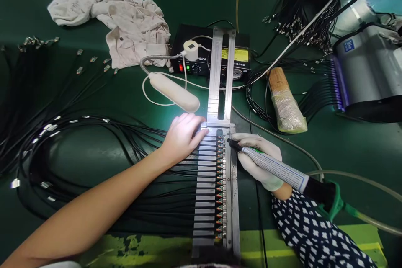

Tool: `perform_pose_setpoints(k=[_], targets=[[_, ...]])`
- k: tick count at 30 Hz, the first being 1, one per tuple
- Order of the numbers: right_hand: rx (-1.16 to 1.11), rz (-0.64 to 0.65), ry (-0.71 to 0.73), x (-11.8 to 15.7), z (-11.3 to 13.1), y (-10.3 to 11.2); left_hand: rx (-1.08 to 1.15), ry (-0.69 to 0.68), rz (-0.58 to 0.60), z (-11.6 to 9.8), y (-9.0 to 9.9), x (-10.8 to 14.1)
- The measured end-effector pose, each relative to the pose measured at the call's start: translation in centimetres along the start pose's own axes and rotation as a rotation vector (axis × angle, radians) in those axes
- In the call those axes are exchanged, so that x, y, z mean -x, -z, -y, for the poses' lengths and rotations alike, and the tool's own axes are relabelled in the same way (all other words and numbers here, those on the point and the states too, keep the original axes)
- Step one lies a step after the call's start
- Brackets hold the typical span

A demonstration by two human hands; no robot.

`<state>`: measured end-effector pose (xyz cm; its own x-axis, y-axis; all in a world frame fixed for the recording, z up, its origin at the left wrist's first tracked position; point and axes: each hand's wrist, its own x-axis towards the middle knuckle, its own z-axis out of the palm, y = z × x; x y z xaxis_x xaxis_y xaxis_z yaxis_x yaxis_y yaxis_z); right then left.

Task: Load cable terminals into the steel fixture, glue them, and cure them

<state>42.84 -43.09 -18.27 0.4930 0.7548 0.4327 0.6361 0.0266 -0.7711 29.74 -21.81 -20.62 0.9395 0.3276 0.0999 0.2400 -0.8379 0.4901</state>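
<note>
My bare left hand grips the left edge of a long metal cable fixture near its hinge, thumb below and fingers above. Black cables lie side by side in the fixture's slots, their small metal connectors lined up along its right part. The hinged metal lid is folded back, away from me. My right hand, in a white glove, is closed around a glue-dispensing syringe. Its dark tip points left at the uppermost connectors; whether it touches them cannot be made out.
A white lamp shines beside my left hand. Behind the lid stands a black dispenser control box. White cloth lies at the back left. A grey machine with purple light, a wrapped block and a cable bundle are right.
</note>
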Motion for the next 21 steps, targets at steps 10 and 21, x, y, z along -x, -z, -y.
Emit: perform_pose_setpoints(k=[10, 21], targets=[[0.006, 0.005, 0.007, -0.01, -0.02, 0.15, -0.008, 0.0, -0.004, -0.07, -0.01, 0.03], [0.005, -0.007, 0.038, -0.04, -0.03, 0.17, -0.014, 0.0, -0.004, -0.05, -0.03, 0.02]])
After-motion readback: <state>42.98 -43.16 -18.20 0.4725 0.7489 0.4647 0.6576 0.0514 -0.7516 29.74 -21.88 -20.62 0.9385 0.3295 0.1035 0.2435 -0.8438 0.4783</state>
